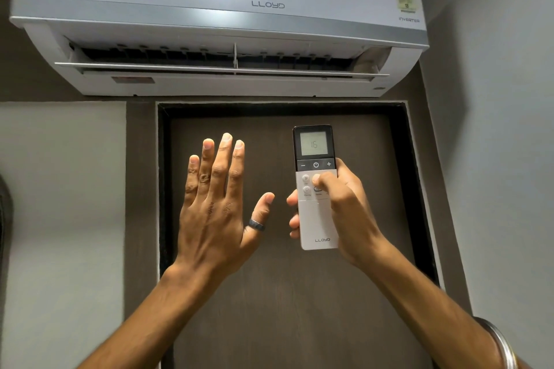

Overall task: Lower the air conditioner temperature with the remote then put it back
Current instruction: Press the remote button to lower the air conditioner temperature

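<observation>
My right hand (pixel 338 213) holds the one remote (pixel 316 186) upright, fingers wrapped behind it, thumb (pixel 322 181) resting on its grey buttons; its screen reads 16. It points up at the single air conditioner (pixel 215 24) mounted above the dark door (pixel 284 293). My left hand (pixel 215 204) is raised beside it, flat and open, fingers spread, holding nothing, one dark ring (pixel 257 224) on the thumb.

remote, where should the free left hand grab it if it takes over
Judging by its pose, grip the remote by its plain lower half, coming from its left edge. It stands upright, screen up; the right hand wraps it from the right, and the left hand is open beside it.
</observation>
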A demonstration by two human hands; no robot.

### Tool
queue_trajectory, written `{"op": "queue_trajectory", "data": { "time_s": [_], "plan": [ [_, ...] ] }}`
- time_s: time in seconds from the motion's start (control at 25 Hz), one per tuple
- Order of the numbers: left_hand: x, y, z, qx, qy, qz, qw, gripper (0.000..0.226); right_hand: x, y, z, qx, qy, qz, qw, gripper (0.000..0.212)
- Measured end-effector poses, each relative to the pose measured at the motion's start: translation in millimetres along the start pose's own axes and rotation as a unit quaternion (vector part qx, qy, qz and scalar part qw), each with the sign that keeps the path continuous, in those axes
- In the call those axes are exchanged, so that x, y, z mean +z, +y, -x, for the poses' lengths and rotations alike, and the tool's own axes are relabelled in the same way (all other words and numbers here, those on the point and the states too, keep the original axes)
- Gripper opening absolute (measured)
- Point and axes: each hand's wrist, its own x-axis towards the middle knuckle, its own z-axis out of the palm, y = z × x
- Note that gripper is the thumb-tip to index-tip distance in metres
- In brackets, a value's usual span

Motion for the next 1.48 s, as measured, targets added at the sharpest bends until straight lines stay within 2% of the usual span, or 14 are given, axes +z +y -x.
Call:
{"op": "queue_trajectory", "data": {
  "time_s": [0.36,0.6,0.8,1.0,1.48],
  "plan": [
    [-11.2,1.3,3.4,0.002,0.002,0.007,1.000,0.083,2.2,-3.4,8.8,0.004,0.010,0.007,1.000,0.040],
    [-15.8,3.5,6.4,0.002,-0.007,0.012,1.000,0.083,0.9,-6.4,13.1,0.006,0.019,0.013,1.000,0.027],
    [-19.7,8.8,5.9,0.009,-0.002,0.011,1.000,0.083,2.2,-7.6,20.5,0.009,0.013,0.010,1.000,0.030],
    [-22.7,11.6,6.3,0.007,0.000,0.012,1.000,0.083,4.1,-10.6,23.5,0.021,0.016,0.011,1.000,0.046],
    [-20.9,8.0,13.4,0.003,0.000,0.017,1.000,0.083,6.9,-9.6,25.6,0.029,0.025,0.017,0.999,0.048]
  ]
}}
